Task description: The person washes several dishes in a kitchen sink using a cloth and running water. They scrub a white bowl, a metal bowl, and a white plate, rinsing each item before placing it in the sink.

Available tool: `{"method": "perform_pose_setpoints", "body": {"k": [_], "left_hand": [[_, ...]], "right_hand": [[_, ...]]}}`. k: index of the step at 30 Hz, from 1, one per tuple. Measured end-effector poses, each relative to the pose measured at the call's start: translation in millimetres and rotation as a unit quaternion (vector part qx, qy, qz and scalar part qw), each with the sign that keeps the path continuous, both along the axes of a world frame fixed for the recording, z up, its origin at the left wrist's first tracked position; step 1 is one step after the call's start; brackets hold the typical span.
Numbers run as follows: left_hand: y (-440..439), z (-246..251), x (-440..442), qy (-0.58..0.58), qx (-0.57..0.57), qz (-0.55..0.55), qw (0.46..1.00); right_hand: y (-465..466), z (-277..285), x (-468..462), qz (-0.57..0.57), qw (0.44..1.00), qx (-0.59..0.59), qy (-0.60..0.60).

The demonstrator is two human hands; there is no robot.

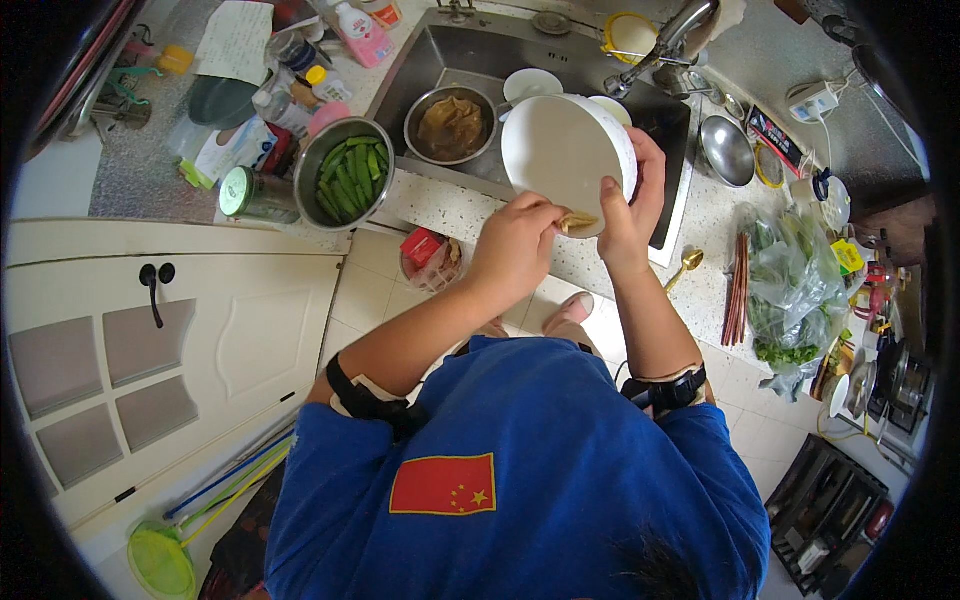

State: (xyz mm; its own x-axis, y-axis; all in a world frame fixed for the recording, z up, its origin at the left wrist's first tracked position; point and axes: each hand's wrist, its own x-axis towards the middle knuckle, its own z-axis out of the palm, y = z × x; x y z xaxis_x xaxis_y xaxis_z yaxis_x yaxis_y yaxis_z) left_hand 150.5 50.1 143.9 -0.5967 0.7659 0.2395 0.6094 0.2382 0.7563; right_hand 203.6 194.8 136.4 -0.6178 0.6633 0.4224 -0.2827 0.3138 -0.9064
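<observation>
A large white bowl [562, 150] is tilted on its side over the front edge of the sink, its open mouth facing me. My right hand [636, 195] grips its right side, thumb on the rim. At the bowl's lower rim, my left hand [521, 236] pinches a small tan, crumpled piece [579, 221]; I cannot tell its material. Behind the bowl, the steel sink [469, 60] holds a metal bowl [411, 136] with a brown, wrinkled sheet-like thing [450, 124] in liquid. A white dish [532, 81] lies beyond, partly covered by the large bowl.
Left on the counter stand a steel pot [306, 184] of green pods [352, 180] and a lidded jar [255, 196]. Rightward are a gold spoon [684, 266], brown chopsticks [736, 289], bagged greens [795, 277] and an overturned steel bowl [727, 150]. A faucet [660, 49] overhangs the sink.
</observation>
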Motion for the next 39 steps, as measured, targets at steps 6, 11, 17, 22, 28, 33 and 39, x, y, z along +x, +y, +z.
{"method": "perform_pose_setpoints", "body": {"k": [6, 11, 17, 22, 28, 33, 39], "left_hand": [[-18.0, 13.8, -14.5, -0.302, 0.107, 0.005, 0.947], [-30.3, 27.6, -65.3, 0.032, 0.089, 0.099, 0.991], [-25.7, 23.2, -67.2, -0.231, 0.161, 0.069, 0.957], [-26.2, 27.2, -63.1, -0.32, 0.186, 0.078, 0.926], [-24.1, 34.2, -48.5, -0.232, -0.045, -0.006, 0.972], [-18.4, 40.0, -35.1, 0.137, -0.151, 0.034, 0.978], [-10.7, 39.2, -30.3, 0.275, -0.196, 0.022, 0.941]], "right_hand": [[9.5, -5.5, -3.3, -0.015, 0.991, -0.135, 0.001], [5.5, -8.4, -1.0, 0.009, 0.975, -0.222, 0.005], [0.0, -2.0, -1.8, 0.042, 0.943, -0.33, 0.023], [-2.7, -1.3, -2.0, 0.046, 0.946, -0.321, -0.003], [-7.1, -2.9, -1.9, 0.047, 0.959, -0.278, -0.034], [-9.0, 0.6, 0.2, 0.063, 0.965, -0.253, -0.013], [-14.6, 5.6, 6.0, 0.082, 0.973, -0.211, -0.035]]}}
